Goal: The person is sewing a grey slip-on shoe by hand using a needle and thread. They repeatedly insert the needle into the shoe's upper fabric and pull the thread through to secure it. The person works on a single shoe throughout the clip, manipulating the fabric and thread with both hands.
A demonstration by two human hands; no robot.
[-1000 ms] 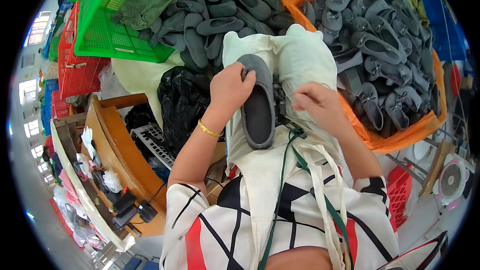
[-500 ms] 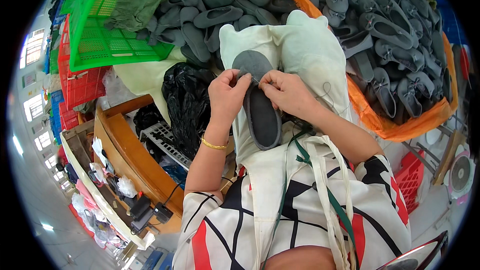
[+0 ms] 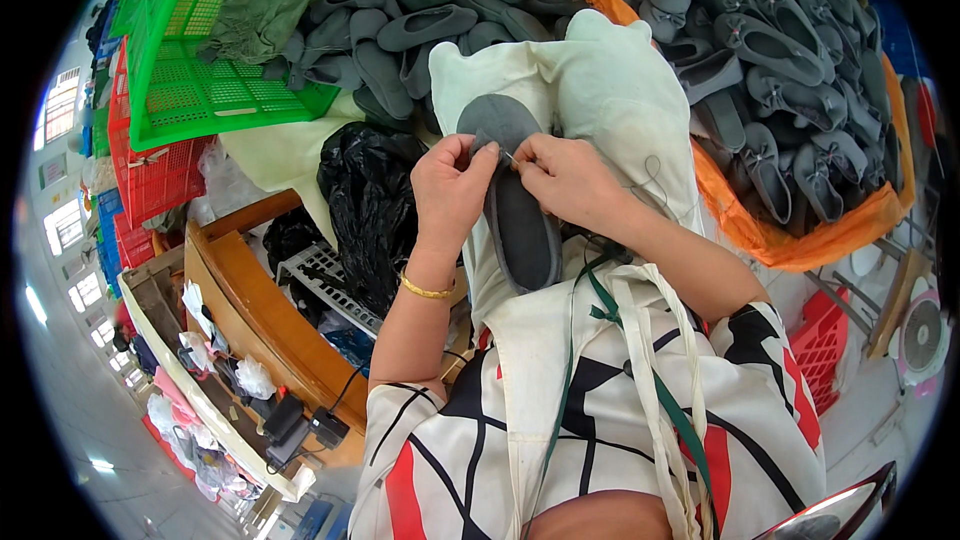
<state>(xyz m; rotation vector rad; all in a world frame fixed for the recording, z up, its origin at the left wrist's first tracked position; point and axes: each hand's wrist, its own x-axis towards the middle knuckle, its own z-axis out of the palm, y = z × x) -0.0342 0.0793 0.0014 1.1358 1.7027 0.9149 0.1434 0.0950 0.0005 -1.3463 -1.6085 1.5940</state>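
Note:
A dark grey slip-on shoe (image 3: 525,230) lies on my lap, toe pointing away. My left hand (image 3: 450,185) pinches the rim of its opening at the toe end, from the left. My right hand (image 3: 565,178) is closed at the same spot, thumb and forefinger together on a thin, shiny needle (image 3: 509,154). Both hands nearly meet over the shoe's vamp. A loose dark thread (image 3: 653,172) curls over the off-white cloth (image 3: 625,90) on my lap, right of the right hand.
Grey shoes without bows (image 3: 430,25) are heaped ahead; bowed ones (image 3: 770,50) fill an orange sack (image 3: 745,225) at the right. Green (image 3: 225,90) and red crates (image 3: 160,175), a black plastic bag (image 3: 365,210) and a wooden drawer (image 3: 270,305) stand left. A fan (image 3: 920,335) is far right.
The view has shifted slightly, so the surroundings sit a little higher and further left. Both hands stay at the shoe's opening; the right fingers have moved slightly, and the needle shows more plainly.

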